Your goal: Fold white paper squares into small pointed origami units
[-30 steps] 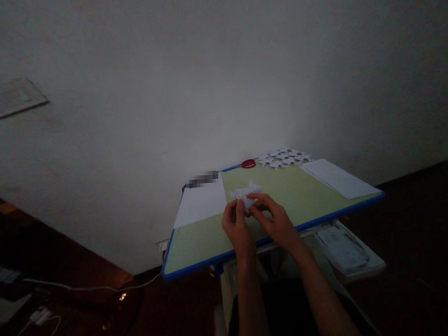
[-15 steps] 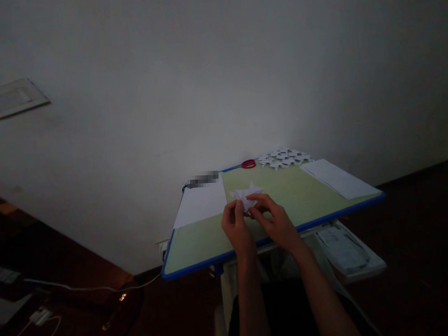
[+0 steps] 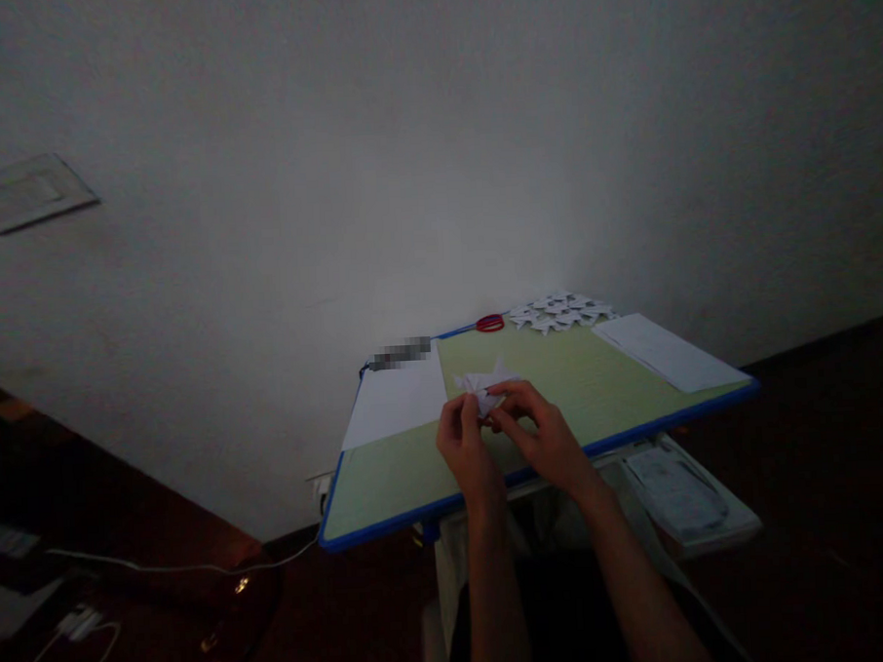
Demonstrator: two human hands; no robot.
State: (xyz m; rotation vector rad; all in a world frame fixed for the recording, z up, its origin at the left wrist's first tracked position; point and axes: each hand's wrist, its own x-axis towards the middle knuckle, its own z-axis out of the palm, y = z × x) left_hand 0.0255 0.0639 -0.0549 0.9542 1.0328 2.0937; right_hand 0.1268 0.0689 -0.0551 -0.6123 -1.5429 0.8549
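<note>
Between my two hands is a white folded paper piece with several pointed tips, held above the green tabletop. My left hand pinches its lower left part between thumb and fingers. My right hand grips its right side, index finger across the top and thumb below. The fingers hide the lower part of the folded paper. To the left, a flat white paper sheet lies on the table.
Red-handled scissors lie at the far edge, beside a cluster of white folded paper pieces. White paper sheets rest at the right. A blue rim borders the table. Below it, an open drawer sticks out. The wall stands directly behind.
Both hands stay in nearly the same place with the folded paper. The paper's upper tips have tilted slightly to the right; my grip looks unchanged.
</note>
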